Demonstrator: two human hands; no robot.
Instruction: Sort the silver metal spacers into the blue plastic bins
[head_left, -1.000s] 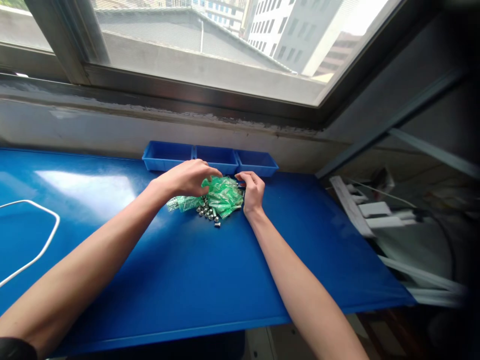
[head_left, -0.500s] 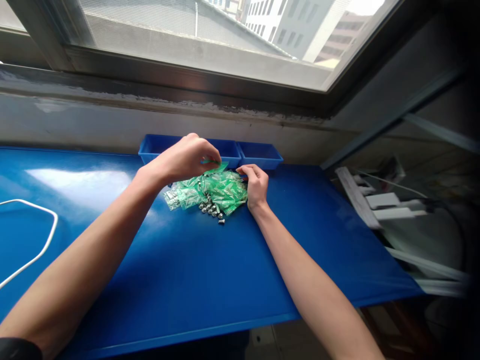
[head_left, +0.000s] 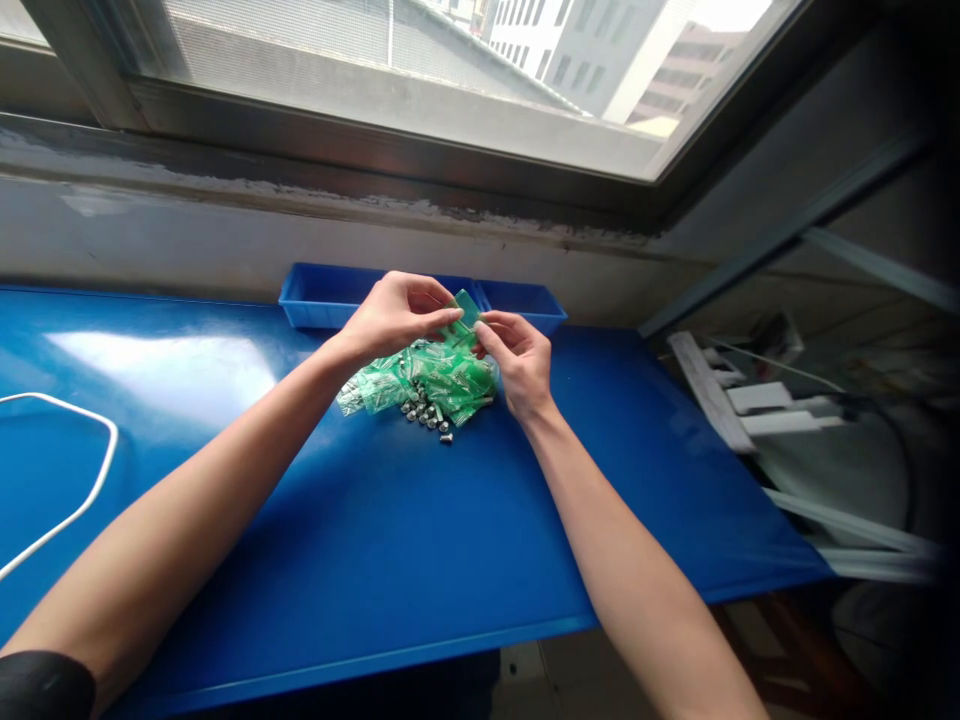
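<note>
Above bag pile (head_left: 420,383), two hands, one green bag (head_left: 463,308)

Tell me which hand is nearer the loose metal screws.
Right. The right hand is just right of and above the screws; the left hand is higher, holding a green bag.

A translucent green packet (head_left: 463,310) was pinched above a heap of matching green packets (head_left: 420,378), with silver metal pieces (head_left: 429,418) at its edge. The bench (head_left: 375,540) was glossy blue, as were the trays (head_left: 322,292); a white cord (head_left: 71,470) looped at left.
</note>
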